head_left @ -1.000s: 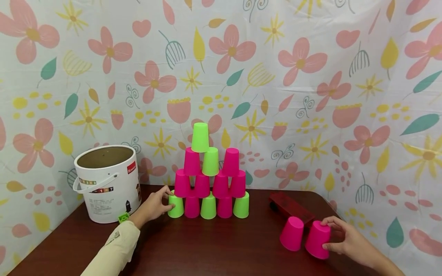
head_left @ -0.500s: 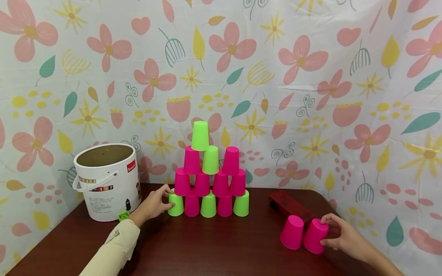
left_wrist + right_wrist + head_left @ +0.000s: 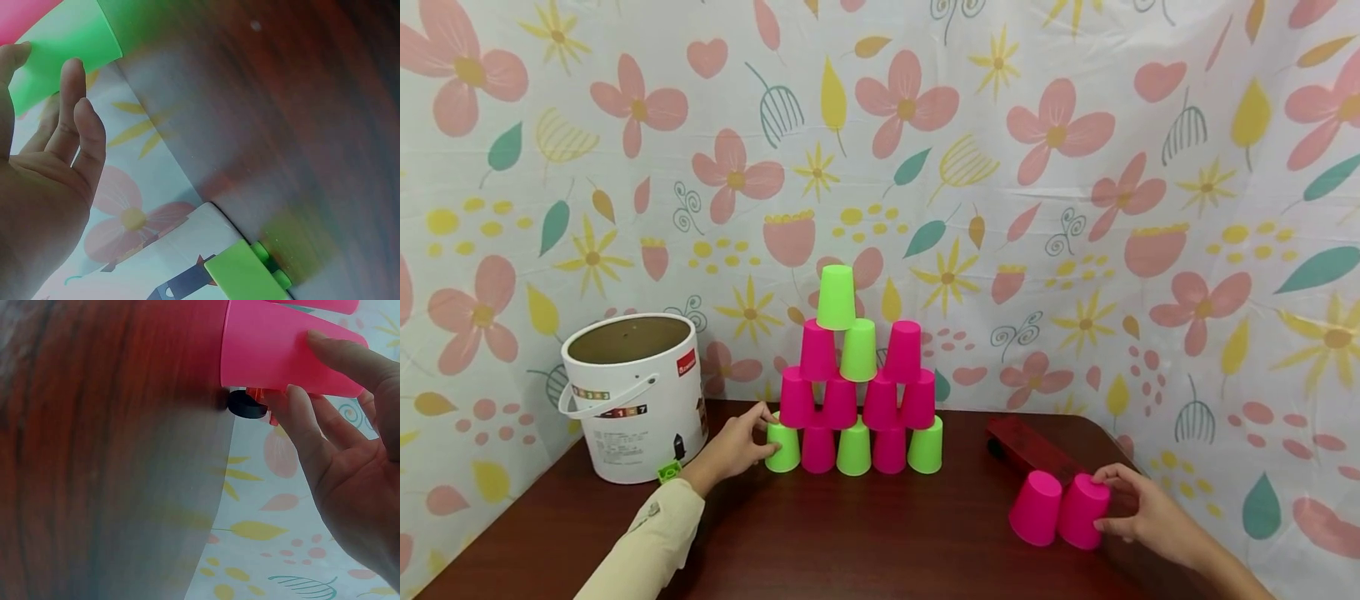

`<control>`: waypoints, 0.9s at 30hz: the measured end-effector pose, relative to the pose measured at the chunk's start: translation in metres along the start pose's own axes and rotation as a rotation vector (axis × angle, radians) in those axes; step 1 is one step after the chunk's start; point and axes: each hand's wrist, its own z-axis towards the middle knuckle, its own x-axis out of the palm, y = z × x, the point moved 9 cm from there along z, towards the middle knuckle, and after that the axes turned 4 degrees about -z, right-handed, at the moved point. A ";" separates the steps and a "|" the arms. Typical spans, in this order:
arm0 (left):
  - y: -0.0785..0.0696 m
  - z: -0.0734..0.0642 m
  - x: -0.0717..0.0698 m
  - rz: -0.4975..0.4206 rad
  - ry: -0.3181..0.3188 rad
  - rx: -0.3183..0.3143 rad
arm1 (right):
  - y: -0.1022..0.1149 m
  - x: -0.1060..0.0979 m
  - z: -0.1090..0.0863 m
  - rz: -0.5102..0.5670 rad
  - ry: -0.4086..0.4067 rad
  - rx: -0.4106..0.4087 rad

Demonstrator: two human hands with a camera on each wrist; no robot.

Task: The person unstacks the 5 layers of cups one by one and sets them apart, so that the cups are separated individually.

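Observation:
An upside-down green cup (image 3: 783,451) ends the bottom row of a cup pyramid, and my left hand (image 3: 737,440) holds it at its left side, thumb in front. Above that row come a row of pink cups (image 3: 839,406), then two pink cups with a green cup (image 3: 858,350) between them. One green cup (image 3: 837,297) tops the left pair. At the right, my right hand (image 3: 1153,517) grips an upside-down pink cup (image 3: 1082,515), thumb on its near side in the right wrist view. Close to its left stands another pink cup (image 3: 1035,510).
A white bucket (image 3: 640,417) with a handle stands at the left, a green toy block (image 3: 669,472) low at its side. A long red object (image 3: 1030,448) with a black wheel (image 3: 247,404) lies behind the right cups. A patterned curtain (image 3: 880,167) hangs behind the table (image 3: 880,542).
My right hand has shifted the pink cup left, closing the gap to the other pink cup, and the cup stands more upright. My left hand and the pyramid have stayed put.

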 end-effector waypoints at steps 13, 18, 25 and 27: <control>-0.001 -0.001 0.003 -0.023 0.008 -0.008 | 0.009 -0.008 -0.005 -0.105 -0.077 -0.112; 0.000 0.000 0.006 -0.012 0.016 0.001 | 0.024 -0.023 -0.012 -0.176 -0.160 0.010; 0.002 0.000 0.002 -0.036 0.007 -0.036 | 0.068 -0.031 0.000 -0.254 -0.271 -0.019; 0.002 -0.001 0.003 -0.037 0.006 -0.034 | 0.077 -0.027 0.004 -0.257 -0.297 -0.020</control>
